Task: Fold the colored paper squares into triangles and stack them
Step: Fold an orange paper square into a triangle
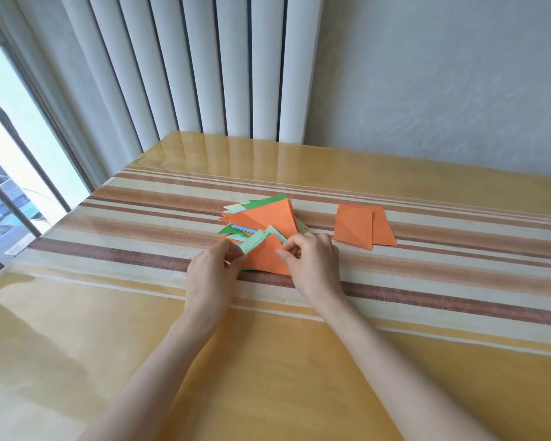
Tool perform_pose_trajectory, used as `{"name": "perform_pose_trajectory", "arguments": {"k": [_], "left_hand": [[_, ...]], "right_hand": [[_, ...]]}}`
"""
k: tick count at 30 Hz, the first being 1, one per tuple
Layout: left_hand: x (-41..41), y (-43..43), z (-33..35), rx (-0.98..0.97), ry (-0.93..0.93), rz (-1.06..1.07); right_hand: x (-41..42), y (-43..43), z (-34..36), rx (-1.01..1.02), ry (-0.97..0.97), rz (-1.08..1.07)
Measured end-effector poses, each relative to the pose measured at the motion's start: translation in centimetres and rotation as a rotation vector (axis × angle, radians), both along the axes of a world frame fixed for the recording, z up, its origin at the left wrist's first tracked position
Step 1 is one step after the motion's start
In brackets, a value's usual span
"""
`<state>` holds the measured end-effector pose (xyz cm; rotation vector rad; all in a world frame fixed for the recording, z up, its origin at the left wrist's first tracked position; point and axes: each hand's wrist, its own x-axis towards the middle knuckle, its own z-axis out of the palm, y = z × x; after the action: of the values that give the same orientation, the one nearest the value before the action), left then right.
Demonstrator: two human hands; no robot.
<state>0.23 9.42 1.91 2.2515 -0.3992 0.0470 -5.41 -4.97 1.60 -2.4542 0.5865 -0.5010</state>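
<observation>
A loose pile of coloured papers (pixel 261 219), orange, green, pale green and blue, lies on the striped middle of the table. At its near edge is an orange paper (pixel 268 259) with a pale green piece (pixel 253 242) lying over its left corner. My left hand (pixel 215 268) pinches the left corner of these papers. My right hand (pixel 312 262) pinches the orange paper's right edge with curled fingers. To the right, apart from the pile, two orange folded triangles (pixel 361 227) lie overlapped.
The table (pixel 109 329) is yellow with a glossy clear cover and a brown-and-cream striped band across it. White vertical blinds (pixel 204 65) hang behind, a window (pixel 10 154) is at the left, and a grey wall (pixel 442 74) at the right.
</observation>
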Motion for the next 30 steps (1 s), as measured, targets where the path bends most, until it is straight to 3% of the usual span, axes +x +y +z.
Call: {"name": "perform_pose_trajectory", "arguments": {"k": [8, 11, 14, 19, 25, 28, 30], "left_hand": [[0.9, -1.0, -1.9, 0.271, -0.140, 0.120], [1.0, -0.8, -2.0, 0.272, -0.118, 0.104], [0.7, -0.7, -1.7, 0.252, -0.154, 0.099], [-1.7, -1.3, -0.4, 0.132, -0.465, 0.064], [-5.9, -2.8, -1.4, 0.041, -0.465, -0.228], [-6.8, -2.8, -2.1, 0.004, -0.429, -0.271], [-7.2, -2.9, -2.1, -0.019, -0.390, -0.293]], "right_hand": [[1.4, -0.1, -1.8, -0.223, 0.041, -0.146], [1.6, 0.3, -2.2, -0.323, -0.033, -0.174], [1.3, 0.2, -2.1, -0.253, -0.065, -0.129], [-1.8, -3.4, -1.2, -0.171, -0.255, -0.153], [-3.4, -10.9, -1.3, -0.247, 0.184, -0.055], [-3.3, -11.3, -1.5, -0.351, 0.170, -0.042], [-3.4, -11.2, -1.5, -0.427, 0.054, -0.014]]}}
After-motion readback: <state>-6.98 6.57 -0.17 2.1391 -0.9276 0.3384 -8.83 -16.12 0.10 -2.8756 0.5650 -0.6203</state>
